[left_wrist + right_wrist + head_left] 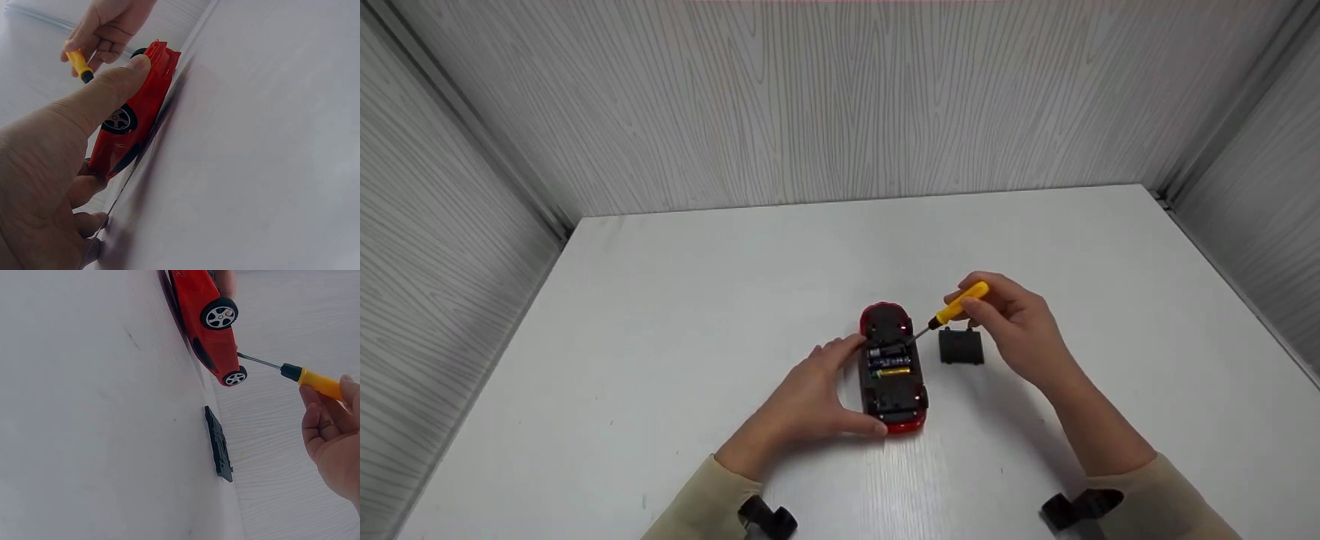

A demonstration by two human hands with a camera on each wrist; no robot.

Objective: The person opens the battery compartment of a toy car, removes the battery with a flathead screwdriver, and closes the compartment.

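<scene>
White table (660,315), black cover (961,346) beside car (893,369)

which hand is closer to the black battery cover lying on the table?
Right. The right hand, holding the yellow screwdriver, hovers just above and beside the battery cover. The left hand grips the toy car on its far side from the cover.

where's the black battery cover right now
In the head view the black battery cover lies flat on the white table, just right of the upturned red toy car, under the right hand.
</scene>
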